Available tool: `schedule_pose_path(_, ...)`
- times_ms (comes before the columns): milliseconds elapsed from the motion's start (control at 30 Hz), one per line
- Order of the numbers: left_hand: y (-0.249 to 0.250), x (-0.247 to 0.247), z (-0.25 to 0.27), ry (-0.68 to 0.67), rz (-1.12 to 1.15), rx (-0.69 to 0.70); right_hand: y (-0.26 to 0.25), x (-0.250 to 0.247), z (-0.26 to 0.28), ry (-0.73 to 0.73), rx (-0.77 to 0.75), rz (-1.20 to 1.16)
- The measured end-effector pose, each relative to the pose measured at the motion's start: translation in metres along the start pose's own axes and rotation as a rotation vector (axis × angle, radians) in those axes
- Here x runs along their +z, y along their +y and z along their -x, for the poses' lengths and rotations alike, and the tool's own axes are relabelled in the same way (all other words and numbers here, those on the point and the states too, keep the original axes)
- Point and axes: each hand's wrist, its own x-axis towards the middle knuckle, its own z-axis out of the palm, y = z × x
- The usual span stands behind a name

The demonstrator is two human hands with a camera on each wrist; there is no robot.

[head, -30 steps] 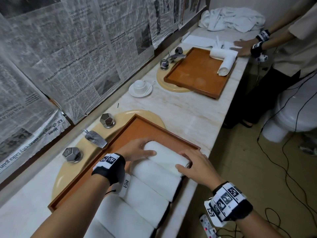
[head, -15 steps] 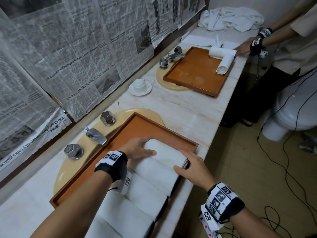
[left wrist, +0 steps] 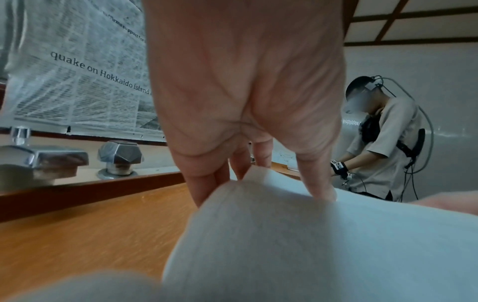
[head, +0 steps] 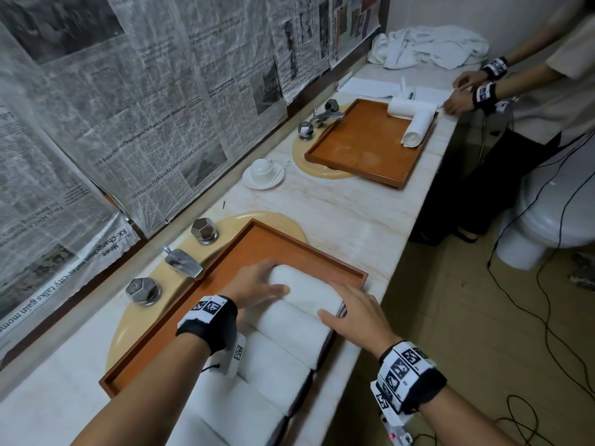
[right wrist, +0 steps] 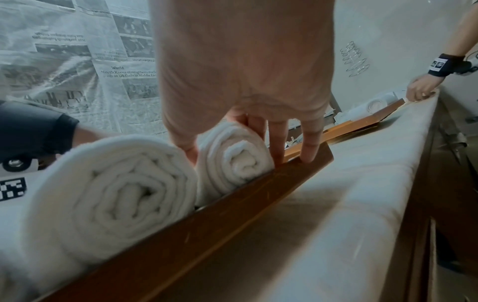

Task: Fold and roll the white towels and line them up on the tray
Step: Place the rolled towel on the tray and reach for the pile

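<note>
Several rolled white towels lie side by side in the near wooden tray (head: 291, 234). Both my hands are on the farthest roll (head: 307, 289). My left hand (head: 254, 284) holds its left end, fingers (left wrist: 204, 188) down behind it and thumb across the top of the farthest roll (left wrist: 284, 235). My right hand (head: 352, 315) grips the right end of this roll (right wrist: 238, 159): the thumb sits in the gap before the neighbouring roll (right wrist: 116, 194), the fingers (right wrist: 278, 147) stand on the far side by the tray's rim (right wrist: 232, 214).
A tap (head: 183, 263) and two knobs stand left of the tray over a beige basin. Farther along the marble counter are a cup on a saucer (head: 263, 173), a second tray (head: 363, 152) with two rolls, another person's hands (head: 463, 94) and a towel heap (head: 431, 46). A toilet (head: 553, 217) and cables are on the right.
My right hand has slid in against the roll's right end, and my left thumb has stretched over its top. The other person's hands have moved toward the counter's edge.
</note>
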Motion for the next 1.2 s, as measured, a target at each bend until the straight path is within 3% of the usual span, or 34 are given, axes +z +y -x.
schedule_pose_path(233, 0.001, 0.002, 0.006, 0.079, -0.106, 0.034, -0.005, -0.009, 0.005, 0.019, -0.008, 0.080)
schedule_pose_path(533, 0.001, -0.004, 0.068, 0.263, 0.018, 0.013, -0.005, -0.032, 0.012, 0.038, -0.136, 0.013)
schedule_pose_path(833, -0.032, 0.011, 0.203, 0.394, 0.038, -0.151, -0.073, -0.010, 0.050, -0.042, -0.380, 0.038)
schedule_pose_path(1200, -0.098, 0.082, 0.425, 0.562, 0.076, -0.455, -0.191, 0.083, 0.155, -0.185, -0.663, 0.180)
